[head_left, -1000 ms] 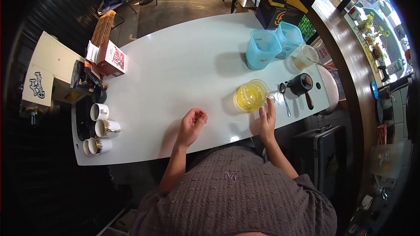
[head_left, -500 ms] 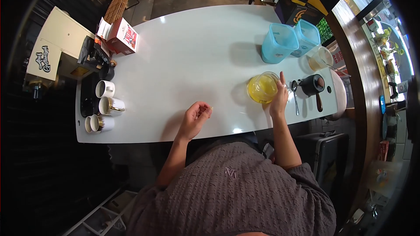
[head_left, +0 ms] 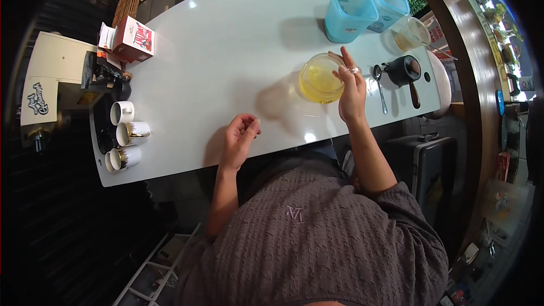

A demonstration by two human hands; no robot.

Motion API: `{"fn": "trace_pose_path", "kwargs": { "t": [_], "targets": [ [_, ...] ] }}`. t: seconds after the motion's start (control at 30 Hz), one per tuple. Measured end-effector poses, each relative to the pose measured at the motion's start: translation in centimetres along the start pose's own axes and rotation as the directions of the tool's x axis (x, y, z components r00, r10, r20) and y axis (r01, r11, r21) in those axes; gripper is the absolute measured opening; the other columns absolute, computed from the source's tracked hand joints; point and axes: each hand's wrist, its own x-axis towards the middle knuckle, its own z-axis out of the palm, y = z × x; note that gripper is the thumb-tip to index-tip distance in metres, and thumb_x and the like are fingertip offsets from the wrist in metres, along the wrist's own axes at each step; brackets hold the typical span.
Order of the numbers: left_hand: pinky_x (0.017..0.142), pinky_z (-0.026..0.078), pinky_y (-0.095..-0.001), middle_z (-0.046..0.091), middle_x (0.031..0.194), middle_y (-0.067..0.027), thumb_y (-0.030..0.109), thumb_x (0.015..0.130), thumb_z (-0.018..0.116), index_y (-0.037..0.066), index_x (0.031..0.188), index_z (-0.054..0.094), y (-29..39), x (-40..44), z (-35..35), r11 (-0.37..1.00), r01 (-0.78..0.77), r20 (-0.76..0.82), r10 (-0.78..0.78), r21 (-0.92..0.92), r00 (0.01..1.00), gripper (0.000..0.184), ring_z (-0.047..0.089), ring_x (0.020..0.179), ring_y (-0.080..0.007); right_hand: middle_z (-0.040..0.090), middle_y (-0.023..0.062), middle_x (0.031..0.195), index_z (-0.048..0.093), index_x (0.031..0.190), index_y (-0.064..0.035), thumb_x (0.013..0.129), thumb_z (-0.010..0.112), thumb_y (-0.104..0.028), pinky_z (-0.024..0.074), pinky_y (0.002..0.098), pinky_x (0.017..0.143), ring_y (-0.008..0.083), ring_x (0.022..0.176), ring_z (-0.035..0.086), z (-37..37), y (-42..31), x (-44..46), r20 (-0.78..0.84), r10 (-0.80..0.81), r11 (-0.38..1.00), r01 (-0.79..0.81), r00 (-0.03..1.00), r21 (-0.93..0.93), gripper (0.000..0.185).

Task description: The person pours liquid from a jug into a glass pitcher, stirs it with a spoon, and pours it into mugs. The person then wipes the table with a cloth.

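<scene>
Evidently the right hand [head_left: 352, 92] has the clear glass jug [head_left: 322, 79] by its small handle, with the thumb on the near side and the fingers bent about it, one finger pointing up and away. Yellow liquid sits in the jug, which is over the right part of the glossy white table [head_left: 209, 56]; whether its base touches the surface, I cannot tell.

The left hand [head_left: 240, 139] is well apart from the jug, just above the near part of the table, with its fingers curled in and the thumb pressed against the forefinger. A small pale spot shows at the fingertips, too small to tell whether it is something pinched.

Just right of the jug lies a shiny metal spoon [head_left: 381, 90], and beside that a round black metal holder [head_left: 402, 69] with a brown handle pointing toward the near edge. Beyond the jug stand two translucent light-blue plastic containers [head_left: 350, 20], side by side, and near them a clear cup [head_left: 412, 34] with pale brownish contents and a thin stick leaning out.

At the table's left end, white mugs [head_left: 129, 134], some with gold markings, stand in a row next to a black tray [head_left: 102, 124]. A red and white cardboard box [head_left: 135, 39] is farther back, near a cream-coloured machine [head_left: 56, 65].
</scene>
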Motion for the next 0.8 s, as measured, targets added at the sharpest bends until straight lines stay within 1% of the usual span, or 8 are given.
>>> {"fn": "trace_pose_path", "kwargs": {
  "t": [0.03,0.3,0.4,0.47,0.57,0.7,0.77,0.8],
  "targets": [
    [0.069,0.043,-0.0229,0.057,0.086,0.0005,0.024,0.093,0.059,0.004,0.102,0.057,-0.2,0.0,0.0,1.0,-0.008,-0.001,0.008,0.014,1.0,0.022,0.057,0.079,-0.0086,0.049,0.0208,0.133,0.04,0.133,0.0102,0.094,0.047,-0.013,0.0353,0.0354,0.104,0.0235,0.121,0.048,-0.1,-0.5,0.1,0.018,-0.065,0.998,0.064,0.998,0.022,0.046],
    [0.069,0.044,-0.0238,0.057,0.087,-0.0012,0.022,0.093,0.059,0.003,0.102,0.058,0.7,-0.3,2.9,0.999,-0.005,-0.044,0.007,0.04,0.999,0.022,0.058,0.078,-0.0098,0.049,0.0193,0.134,0.045,0.128,0.0098,0.094,0.046,-0.015,0.032,0.0349,0.106,0.0225,0.122,0.047,-2.3,-4.5,0.2,0.063,0.004,0.998,-0.008,0.998,0.064,0.042],
    [0.07,0.044,-0.023,0.058,0.085,-0.0004,0.021,0.092,0.06,0.003,0.102,0.058,1.7,-1.0,4.3,0.999,-0.02,-0.066,0.023,0.04,0.998,0.021,0.056,0.077,-0.0083,0.049,0.0181,0.134,0.045,0.128,0.0106,0.094,0.045,-0.016,0.0328,0.034,0.105,0.0214,0.121,0.048,-2.9,-4.9,0.2,0.065,-0.066,0.993,0.059,0.996,0.099,0.043],
    [0.069,0.043,-0.0219,0.058,0.082,0.0007,0.021,0.092,0.062,0.003,0.101,0.058,2.2,-1.7,5.0,0.999,-0.032,-0.091,0.035,0.036,0.995,0.021,0.054,0.076,-0.0065,0.048,0.0185,0.135,0.048,0.122,0.0114,0.094,0.045,-0.016,0.0328,0.0335,0.105,0.0211,0.122,0.047,-2.8,-5.9,-0.4,0.115,0.025,0.994,-0.036,0.993,0.101,0.039],
    [0.069,0.043,-0.0223,0.059,0.083,0.0001,0.021,0.092,0.06,0.002,0.102,0.057,2.8,-3.2,6.0,0.997,-0.072,-0.17,0.078,0.04,0.982,0.021,0.055,0.077,-0.0073,0.048,0.0183,0.136,0.044,0.129,0.0103,0.095,0.046,-0.017,0.0325,0.0333,0.105,0.0212,0.122,0.047,-4.9,-6.6,-0.1,0.174,0.057,0.989,-0.079,0.983,0.127,0.043],
    [0.068,0.044,-0.0231,0.059,0.082,-0.0007,0.021,0.093,0.059,0.002,0.102,0.057,2.5,-5.1,7.8,0.998,-0.066,-0.324,0.059,-0.01,0.944,0.021,0.057,0.077,-0.0089,0.048,0.0176,0.136,0.042,0.132,0.0093,0.095,0.046,-0.017,0.0331,0.033,0.104,0.0207,0.122,0.047,-6.3,-7.5,0.2,0.226,0.022,0.991,-0.052,0.974,0.125,0.046],
    [0.068,0.044,-0.0234,0.059,0.082,-0.0011,0.02,0.093,0.059,0.002,0.101,0.057,2.4,-5.9,9.0,0.999,-0.038,-0.372,0.026,-0.025,0.928,0.02,0.057,0.076,-0.0088,0.048,0.0168,0.137,0.045,0.129,0.0102,0.095,0.046,-0.017,0.0332,0.0333,0.105,0.0206,0.122,0.047,-7.0,-8.4,-0.1,0.32,0.047,0.99,-0.087,0.946,0.111,0.043],
    [0.068,0.044,-0.0231,0.059,0.082,-0.0012,0.02,0.093,0.058,0.002,0.1,0.057,2.5,-6.4,9.8,0.998,-0.05,-0.395,0.035,-0.027,0.918,0.019,0.057,0.076,-0.0084,0.047,0.0166,0.138,0.05,0.12,0.0119,0.095,0.046,-0.016,0.032,0.0341,0.106,0.0212,0.123,0.046,-7.7,-8.6,0.0,0.332,0.097,0.985,-0.138,0.938,0.103,0.038]
  ]
}}
